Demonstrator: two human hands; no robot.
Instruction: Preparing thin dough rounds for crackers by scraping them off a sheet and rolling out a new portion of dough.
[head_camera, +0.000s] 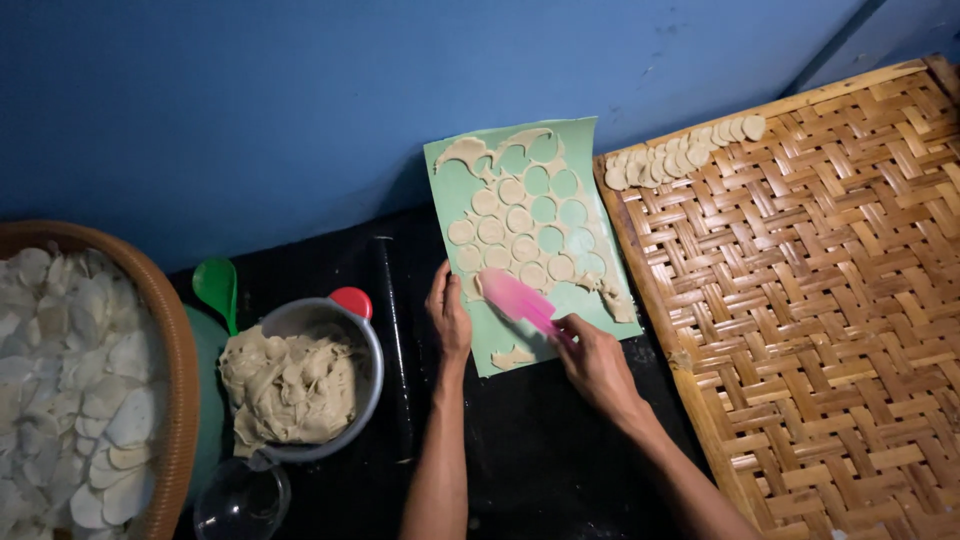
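Right hand (597, 362) — pink scraper (517, 299) on mat (580, 135).

A bowl of dough (300, 385) sits left — beside a green spoon (217, 285) and a glass (240, 500).

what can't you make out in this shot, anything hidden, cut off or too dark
- Basket of pale chips, head view: cut off by the left and bottom edges.
- Woven bamboo tray: runs past the right and bottom edges.
- Glass bowl: partly cut by the bottom edge, contents too dark to tell.
- Pink scraper: its handle is hidden inside the right hand.
- Green mat: edge under the left hand is covered.
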